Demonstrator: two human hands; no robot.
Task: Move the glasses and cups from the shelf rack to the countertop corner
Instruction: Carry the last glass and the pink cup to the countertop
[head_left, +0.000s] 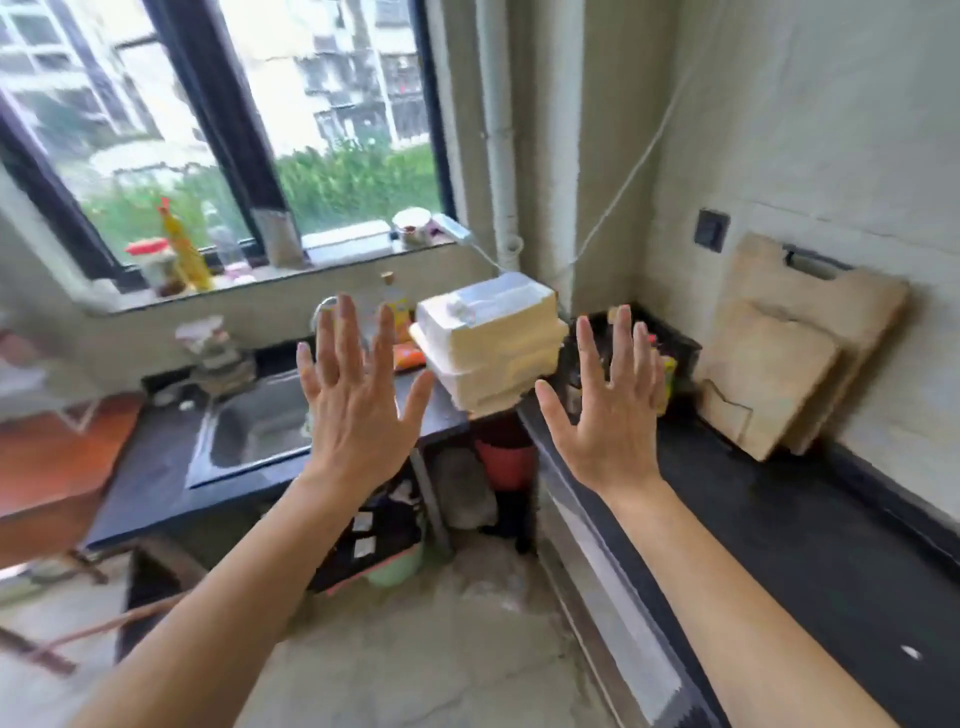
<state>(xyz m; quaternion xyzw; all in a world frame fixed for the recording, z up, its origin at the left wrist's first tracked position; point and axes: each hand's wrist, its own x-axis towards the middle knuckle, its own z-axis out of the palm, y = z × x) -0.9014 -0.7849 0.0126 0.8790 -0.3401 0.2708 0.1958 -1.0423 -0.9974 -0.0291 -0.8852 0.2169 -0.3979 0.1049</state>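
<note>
Both my hands are raised in front of me with fingers spread, backs toward me, holding nothing. My left hand (358, 395) hovers over the right end of the sink counter. My right hand (610, 410) hovers over the inner corner of the black countertop (779, 545). Behind the right hand, in the corner, a dark rack (670, 343) holds small items that are blurred. No glasses or cups can be made out clearly.
A stack of white foam boxes (493, 343) sits between my hands at the corner. A steel sink (260, 431) lies at left. Two wooden cutting boards (779, 358) lean on the right wall. Bottles and jars line the windowsill (291, 270). Buckets stand under the counter.
</note>
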